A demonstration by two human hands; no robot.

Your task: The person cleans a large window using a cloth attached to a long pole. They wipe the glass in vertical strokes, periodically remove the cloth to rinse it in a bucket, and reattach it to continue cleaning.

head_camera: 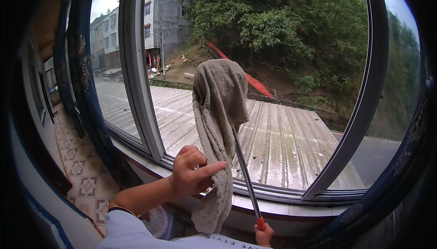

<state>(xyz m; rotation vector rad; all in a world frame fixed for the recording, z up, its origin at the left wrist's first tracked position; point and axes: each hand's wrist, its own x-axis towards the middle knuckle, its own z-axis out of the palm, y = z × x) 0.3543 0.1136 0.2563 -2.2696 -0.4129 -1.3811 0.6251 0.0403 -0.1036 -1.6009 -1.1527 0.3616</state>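
Note:
A grey-brown towel [218,91] hangs over the top end of a metal pole [245,167], which stands up in front of an open window. My left hand [193,172] pinches the towel's hanging part between thumb and fingers. Low down, my right hand [264,233] grips the pole at its orange-red handle [261,223]. The towel covers the pole's head, so its shape is hidden. The towel's lower end dangles near my shirt.
Window frames [136,64] stand left and right, above a tiled sill [290,210]. Outside lies a corrugated metal roof [280,139]. Dark blue curtains [85,78] hang at the sides. A bucket [164,223] of cloudy water sits below my left arm, near the patterned tile floor [82,167].

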